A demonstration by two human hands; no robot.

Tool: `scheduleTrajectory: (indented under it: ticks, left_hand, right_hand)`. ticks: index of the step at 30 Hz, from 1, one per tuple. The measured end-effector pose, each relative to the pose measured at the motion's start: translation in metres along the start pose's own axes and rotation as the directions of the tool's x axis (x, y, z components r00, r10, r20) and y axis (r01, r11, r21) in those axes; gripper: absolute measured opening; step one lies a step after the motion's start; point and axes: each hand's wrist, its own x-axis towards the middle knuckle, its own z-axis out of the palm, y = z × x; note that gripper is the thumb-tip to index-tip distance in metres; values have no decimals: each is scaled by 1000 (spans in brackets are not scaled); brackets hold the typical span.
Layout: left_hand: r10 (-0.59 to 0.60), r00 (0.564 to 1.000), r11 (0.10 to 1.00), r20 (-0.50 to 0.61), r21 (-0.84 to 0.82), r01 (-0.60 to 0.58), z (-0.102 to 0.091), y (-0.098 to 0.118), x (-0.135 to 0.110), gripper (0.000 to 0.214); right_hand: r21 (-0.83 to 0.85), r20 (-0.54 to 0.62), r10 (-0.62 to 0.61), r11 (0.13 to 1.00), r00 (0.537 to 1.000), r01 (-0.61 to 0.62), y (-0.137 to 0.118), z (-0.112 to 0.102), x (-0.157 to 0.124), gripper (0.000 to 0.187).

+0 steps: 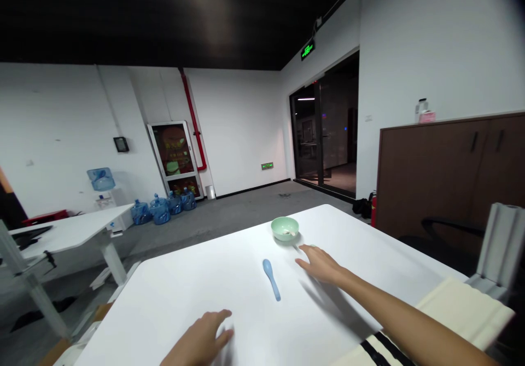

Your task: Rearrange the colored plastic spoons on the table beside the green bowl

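A light green bowl (283, 227) stands upright on the white table (241, 251), with a small pale thing inside that I cannot make out. Just to the right and nearer to me, my right hand (318, 262) reaches over the table, fingers apart and holding nothing. A blue spoon (271, 279) lies on the tabletop between my two hands, its handle towards me. My left hand (203, 338) is lower left of the spoon, thumb and fingers spread, with nothing in it. Neither hand appears to touch the bowl or the spoon.
Cream cloth with black stripes (445, 311) lies at the table's right edge, beneath my right forearm. A metal profile post (500, 243) rises beside it. Another white desk (90, 225) stands at left, with blue water bottles (159, 210) on the floor behind. A brown cabinet (435, 169) is at right.
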Motion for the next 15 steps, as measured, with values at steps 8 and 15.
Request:
scheduleTrajectory:
  ticks: [8, 15]
  left_hand:
    - [-14, 1000, 1000, -4, -7, 14, 3, -3, 2, 54]
    - [-21, 1000, 1000, 0, -9, 21, 5, -8, 4, 53]
  right_hand:
    - [10, -53, 19, 1000, 998, -18, 4, -5, 12, 53]
    - [-26, -117, 101, 994, 988, -105, 10, -28, 53, 51]
